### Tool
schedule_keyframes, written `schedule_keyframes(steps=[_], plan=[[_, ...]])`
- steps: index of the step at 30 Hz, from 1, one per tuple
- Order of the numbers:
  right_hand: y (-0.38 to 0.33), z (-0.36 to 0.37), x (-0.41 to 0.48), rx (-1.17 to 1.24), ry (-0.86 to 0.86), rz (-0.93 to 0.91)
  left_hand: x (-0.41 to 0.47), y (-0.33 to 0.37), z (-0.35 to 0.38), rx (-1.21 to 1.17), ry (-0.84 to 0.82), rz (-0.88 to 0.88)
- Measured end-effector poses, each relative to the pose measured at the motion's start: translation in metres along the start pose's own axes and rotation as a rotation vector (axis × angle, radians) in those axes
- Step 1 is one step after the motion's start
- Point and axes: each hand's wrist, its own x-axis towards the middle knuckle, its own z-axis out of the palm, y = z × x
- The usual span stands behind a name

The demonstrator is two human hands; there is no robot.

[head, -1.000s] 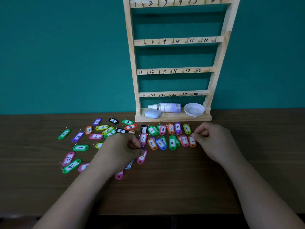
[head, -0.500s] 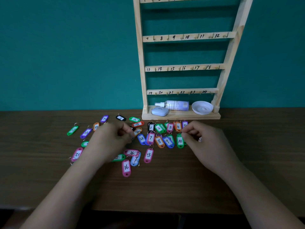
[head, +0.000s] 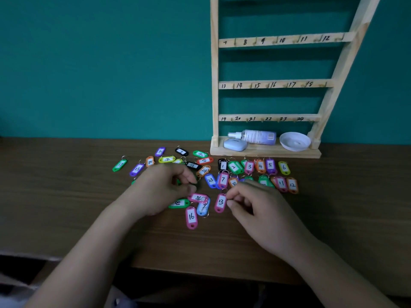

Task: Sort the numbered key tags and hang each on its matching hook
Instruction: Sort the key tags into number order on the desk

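Several coloured numbered key tags lie on the brown table (head: 344, 207) in front of a wooden hook rack (head: 275, 84) whose visible hooks, numbered 7 to 24, are bare. Tags 1 to 6 (head: 249, 166) lie in a row below the rack, and tags 7 to 12 (head: 281, 183) sit in a second row. My right hand (head: 255, 205) pinches the right edge of pink tag 13 (head: 220, 202). My left hand (head: 164, 190) curls over the loose pile, thumb meeting fingertips; what it holds is hidden. Pink tag 16 (head: 191, 216) lies between the hands.
On the rack's base shelf lie a spray bottle (head: 255, 136), a small white case (head: 235, 144) and a white dish (head: 294, 141). Unsorted tags spread left as far as a green one (head: 119, 165). The table's front edge runs below my forearms.
My right hand left the far end of the second row and came to tag 13. My left hand stayed over the loose pile. The view has shifted left and down.
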Motion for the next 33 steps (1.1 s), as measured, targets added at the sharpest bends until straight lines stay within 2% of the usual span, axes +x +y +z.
schedule_keyframes(steps=[6, 12, 21, 27, 33], plan=[[0.0, 0.003, 0.0, -0.023, -0.052, -0.01, -0.003, 0.0, 0.001, 0.096, -0.088, 0.057], [-0.003, 0.004, 0.0, -0.04, -0.08, -0.004, -0.004, -0.004, -0.001, 0.15, -0.106, 0.004], [-0.001, 0.006, 0.0, -0.039, -0.072, -0.015, 0.003, -0.008, 0.004, 0.192, 0.052, -0.151], [0.001, 0.006, 0.0, -0.046, -0.071, -0.009, 0.014, -0.015, 0.007, 0.185, 0.254, -0.085], [0.001, 0.007, 0.0, -0.044, -0.074, -0.004, 0.027, -0.016, 0.016, 0.263, 0.212, -0.07]])
